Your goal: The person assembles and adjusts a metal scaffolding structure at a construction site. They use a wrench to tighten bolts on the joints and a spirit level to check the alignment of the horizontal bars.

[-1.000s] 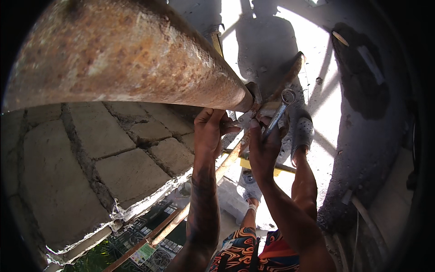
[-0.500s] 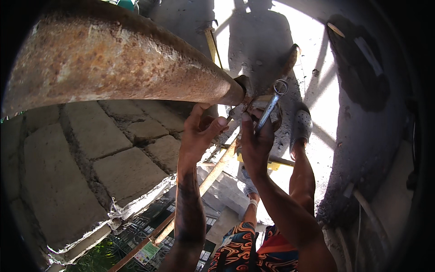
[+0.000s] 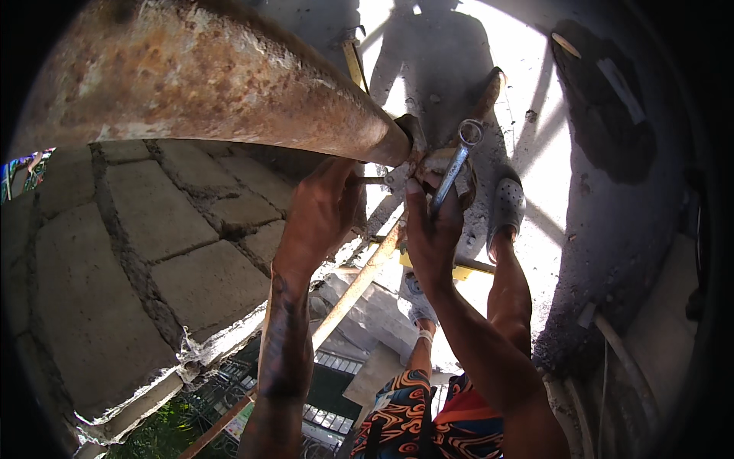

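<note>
My right hand (image 3: 436, 233) is closed round a steel wrench (image 3: 453, 174), whose ring end points up and away from me. Just beyond those fingers, a rusty clamp (image 3: 415, 149) sits at the lower end of a thick rusty pipe (image 3: 229, 84). My left hand (image 3: 321, 206) is under the pipe, its back toward me and its fingers curled in. Between this hand and the clamp runs a thin dark bolt (image 3: 372, 180); the left fingertips on it are mostly hidden.
Left of me is a wall of grey blocks (image 3: 153, 206) with a rough edge. A thinner rusty pipe (image 3: 359, 287) slants down below the clamp. A yellow bar (image 3: 466, 269) lies near my feet. Beneath the thin pipe, a drop shows greenery and grating.
My left hand has shifted left and turned, so its back now shows instead of thumb and fingertips. The right hand keeps the wrench nearly in place. The view has tilted slightly.
</note>
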Motion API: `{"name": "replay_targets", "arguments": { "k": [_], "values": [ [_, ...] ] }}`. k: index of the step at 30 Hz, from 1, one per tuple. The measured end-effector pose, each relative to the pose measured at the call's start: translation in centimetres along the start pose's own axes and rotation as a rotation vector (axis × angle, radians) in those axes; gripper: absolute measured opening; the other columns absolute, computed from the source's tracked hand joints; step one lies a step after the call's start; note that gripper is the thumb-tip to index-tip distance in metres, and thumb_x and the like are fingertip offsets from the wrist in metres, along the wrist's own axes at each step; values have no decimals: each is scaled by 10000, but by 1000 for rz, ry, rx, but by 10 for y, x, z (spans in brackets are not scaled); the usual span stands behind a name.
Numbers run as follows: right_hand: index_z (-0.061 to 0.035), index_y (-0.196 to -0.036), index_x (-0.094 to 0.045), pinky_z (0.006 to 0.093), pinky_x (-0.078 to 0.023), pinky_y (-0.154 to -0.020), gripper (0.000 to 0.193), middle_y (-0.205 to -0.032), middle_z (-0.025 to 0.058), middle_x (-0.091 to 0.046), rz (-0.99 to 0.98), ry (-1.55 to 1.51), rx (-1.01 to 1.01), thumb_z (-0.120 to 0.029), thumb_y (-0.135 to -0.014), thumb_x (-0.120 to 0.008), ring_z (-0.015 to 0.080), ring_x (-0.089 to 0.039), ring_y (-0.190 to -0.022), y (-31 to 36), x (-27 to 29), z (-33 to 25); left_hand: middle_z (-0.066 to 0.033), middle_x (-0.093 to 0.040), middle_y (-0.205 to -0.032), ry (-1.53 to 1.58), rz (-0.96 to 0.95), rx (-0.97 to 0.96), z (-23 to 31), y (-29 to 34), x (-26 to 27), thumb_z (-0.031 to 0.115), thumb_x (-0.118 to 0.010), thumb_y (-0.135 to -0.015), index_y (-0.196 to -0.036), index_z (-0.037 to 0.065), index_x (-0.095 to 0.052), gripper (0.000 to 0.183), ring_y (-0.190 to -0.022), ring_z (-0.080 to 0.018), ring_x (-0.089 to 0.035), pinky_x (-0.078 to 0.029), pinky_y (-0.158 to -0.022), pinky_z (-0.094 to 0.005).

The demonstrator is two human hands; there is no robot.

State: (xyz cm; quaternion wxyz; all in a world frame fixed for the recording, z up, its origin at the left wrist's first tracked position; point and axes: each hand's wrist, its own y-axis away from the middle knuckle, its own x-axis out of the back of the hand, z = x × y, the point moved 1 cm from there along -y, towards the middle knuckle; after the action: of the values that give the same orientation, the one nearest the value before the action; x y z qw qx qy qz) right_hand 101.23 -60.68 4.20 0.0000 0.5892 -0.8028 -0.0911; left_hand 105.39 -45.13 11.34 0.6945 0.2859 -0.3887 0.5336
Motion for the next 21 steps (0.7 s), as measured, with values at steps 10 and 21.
{"name": "replay_targets", "arguments": {
  "k": [10,21],
  "values": [
    [10,-1154,-618,249,-394,-668,262,-882,13,-587,8,-6,24,-193,-993,-655,75,-465,-751,-2,-1,-5,-125,-706,-1074,454,-158,359,-19,-25,16,-38,-761,-821,-1195,-9,-608,405,-1010,-244,-702,-591,-885,-377],
    [58,-1153,-604,337,-525,-786,307,-985,150,-685,-25,32,11,-193,-983,-652,207,-657,-884,-4,4,-13,-107,-684,-1186,1193,-145,180,-83,-5,-32,-60,-676,-879,-1209,37,-651,345,-1162,-255,-634,-472,-1074,-421]
  ]
}}
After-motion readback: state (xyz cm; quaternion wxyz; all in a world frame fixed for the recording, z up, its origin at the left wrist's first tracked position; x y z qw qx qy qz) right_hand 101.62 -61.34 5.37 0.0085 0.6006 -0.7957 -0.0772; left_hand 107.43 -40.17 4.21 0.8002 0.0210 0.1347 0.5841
